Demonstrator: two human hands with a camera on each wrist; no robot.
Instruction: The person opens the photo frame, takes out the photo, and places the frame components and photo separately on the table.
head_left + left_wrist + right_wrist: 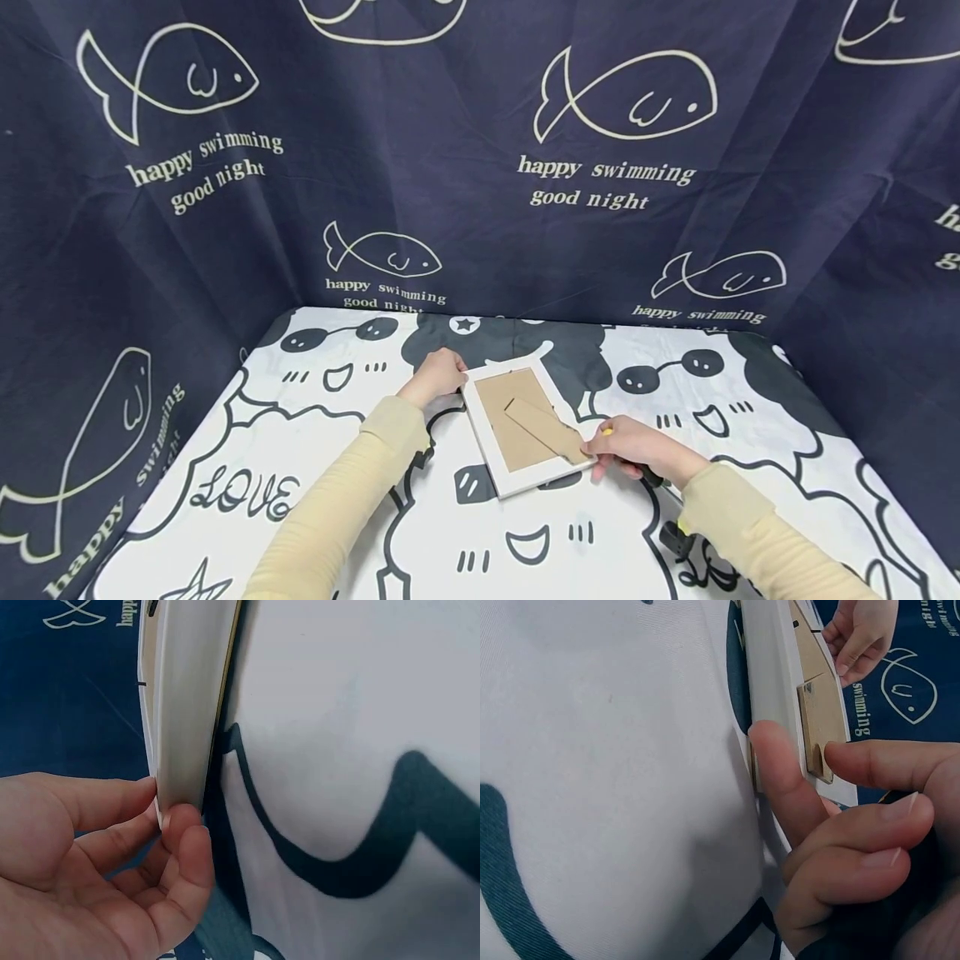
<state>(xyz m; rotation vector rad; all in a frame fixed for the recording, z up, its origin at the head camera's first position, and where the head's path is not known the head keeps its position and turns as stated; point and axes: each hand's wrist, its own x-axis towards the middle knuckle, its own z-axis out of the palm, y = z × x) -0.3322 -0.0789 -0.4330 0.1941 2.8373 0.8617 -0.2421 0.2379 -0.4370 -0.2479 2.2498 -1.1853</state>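
A white picture frame lies back side up, tilted slightly, showing its brown backing board and a brown easel stand. My left hand pinches the frame's far left corner, thumb on the back face and fingers curled beneath the edge in the left wrist view. At the near right corner, my right hand grips the frame, with its thumb on the stand's end and the index finger along the outer side. A black-and-yellow tool with a metallic part shows under the right palm, mostly hidden by curled fingers.
A white cloth printed with black cartoon figures covers the table. Dark blue curtains with fish drawings hang behind it and along both sides. The frame lies around the middle of the cloth.
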